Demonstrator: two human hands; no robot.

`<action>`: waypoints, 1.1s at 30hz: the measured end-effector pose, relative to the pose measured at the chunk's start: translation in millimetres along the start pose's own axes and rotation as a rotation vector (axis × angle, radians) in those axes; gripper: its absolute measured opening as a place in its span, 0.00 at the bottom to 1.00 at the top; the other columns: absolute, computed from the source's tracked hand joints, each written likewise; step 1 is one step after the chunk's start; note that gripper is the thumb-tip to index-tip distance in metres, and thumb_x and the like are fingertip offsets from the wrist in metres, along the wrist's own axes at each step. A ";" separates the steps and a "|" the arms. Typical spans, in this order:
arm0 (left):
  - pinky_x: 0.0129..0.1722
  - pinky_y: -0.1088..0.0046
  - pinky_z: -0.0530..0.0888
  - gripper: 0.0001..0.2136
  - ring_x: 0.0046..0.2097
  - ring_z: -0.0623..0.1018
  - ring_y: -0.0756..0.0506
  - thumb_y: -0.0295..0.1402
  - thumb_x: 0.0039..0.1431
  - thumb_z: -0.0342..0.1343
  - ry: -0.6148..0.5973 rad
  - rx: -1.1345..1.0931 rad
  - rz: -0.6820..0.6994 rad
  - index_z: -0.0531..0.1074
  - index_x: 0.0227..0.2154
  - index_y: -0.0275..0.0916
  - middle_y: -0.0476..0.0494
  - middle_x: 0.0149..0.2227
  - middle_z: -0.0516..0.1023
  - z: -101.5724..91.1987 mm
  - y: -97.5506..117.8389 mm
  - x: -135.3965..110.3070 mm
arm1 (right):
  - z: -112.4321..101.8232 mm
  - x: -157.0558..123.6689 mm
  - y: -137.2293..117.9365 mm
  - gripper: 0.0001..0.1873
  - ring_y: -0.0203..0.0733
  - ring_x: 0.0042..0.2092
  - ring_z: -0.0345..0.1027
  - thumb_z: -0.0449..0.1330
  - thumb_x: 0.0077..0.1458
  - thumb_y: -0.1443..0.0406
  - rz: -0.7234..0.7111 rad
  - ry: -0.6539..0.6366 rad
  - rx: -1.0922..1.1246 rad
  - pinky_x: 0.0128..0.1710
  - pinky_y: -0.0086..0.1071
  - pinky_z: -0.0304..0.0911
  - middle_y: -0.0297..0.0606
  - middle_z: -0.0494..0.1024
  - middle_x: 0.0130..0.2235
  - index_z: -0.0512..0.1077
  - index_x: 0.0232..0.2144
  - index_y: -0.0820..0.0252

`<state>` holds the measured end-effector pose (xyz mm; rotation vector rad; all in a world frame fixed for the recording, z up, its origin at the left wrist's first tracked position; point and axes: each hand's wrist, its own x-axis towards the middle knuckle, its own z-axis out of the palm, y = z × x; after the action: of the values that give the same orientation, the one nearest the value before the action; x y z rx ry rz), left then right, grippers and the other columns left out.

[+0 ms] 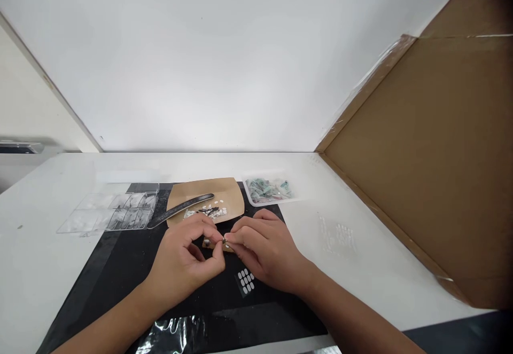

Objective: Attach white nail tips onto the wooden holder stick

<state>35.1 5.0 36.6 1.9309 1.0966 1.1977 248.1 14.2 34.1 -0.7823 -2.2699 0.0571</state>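
A clear box (112, 210) with little compartments sits at the left, partly on the black mat (120, 268). Next, a long file (180, 210) lies partly on brown paper (226, 191). The left hand (186, 260) and right hand (266, 252) meet over the mat. Both pinch 1 tiny piece (224, 242) between their fingertips. A tray (249, 197) of green bits sits further right.

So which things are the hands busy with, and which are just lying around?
Busy with: left hand, right hand, and the tiny piece pinched between their fingertips, above the black mat.

Lying around: clear divided box, long dark file across the tan sheet, tray of greenish bits, small card of white dots, cardboard.
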 end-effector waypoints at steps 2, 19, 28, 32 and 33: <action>0.15 0.87 0.70 0.03 0.26 0.72 0.54 0.25 0.54 0.61 0.016 0.012 0.004 0.78 0.28 0.38 0.47 0.33 0.75 -0.4 0.1 -1.3 | 1.3 -0.2 -0.6 0.04 0.36 0.34 0.74 0.59 0.72 0.67 0.019 0.009 0.040 0.37 0.37 0.54 0.34 0.83 0.35 0.72 0.40 0.57; 0.16 0.81 0.76 0.02 0.26 0.74 0.52 0.26 0.54 0.63 -0.027 -0.161 -0.156 0.80 0.28 0.37 0.47 0.33 0.76 -3.1 4.4 -1.3 | 5.3 -1.8 -0.6 0.01 0.37 0.38 0.77 0.63 0.69 0.66 0.161 0.027 0.349 0.43 0.36 0.58 0.32 0.83 0.38 0.74 0.43 0.56; 0.16 0.80 0.80 0.03 0.26 0.78 0.52 0.27 0.61 0.64 -0.080 -0.365 -0.214 0.82 0.32 0.37 0.47 0.36 0.76 -4.1 1.6 -2.3 | 2.0 0.6 -2.3 0.03 0.37 0.36 0.75 0.64 0.68 0.64 0.250 0.038 0.520 0.42 0.35 0.65 0.33 0.83 0.35 0.76 0.38 0.56; 0.15 0.80 0.80 0.04 0.29 0.80 0.50 0.32 0.65 0.65 -0.140 -0.478 -0.242 0.84 0.37 0.38 0.45 0.38 0.76 -5.3 -2.5 -0.1 | -0.4 1.9 -2.3 0.03 0.36 0.36 0.77 0.64 0.69 0.65 0.286 0.037 0.686 0.40 0.32 0.70 0.34 0.82 0.34 0.76 0.39 0.57; 0.15 0.80 0.80 0.05 0.30 0.81 0.50 0.33 0.66 0.65 -0.166 -0.518 -0.259 0.84 0.39 0.39 0.44 0.39 0.76 -5.6 -4.2 0.3 | -0.7 2.0 -2.2 0.02 0.36 0.36 0.77 0.64 0.69 0.65 0.297 0.037 0.714 0.40 0.32 0.71 0.34 0.82 0.34 0.76 0.40 0.58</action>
<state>28.7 7.7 35.6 1.4152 0.8178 1.0313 246.3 13.4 36.5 -0.6999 -1.8707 0.9244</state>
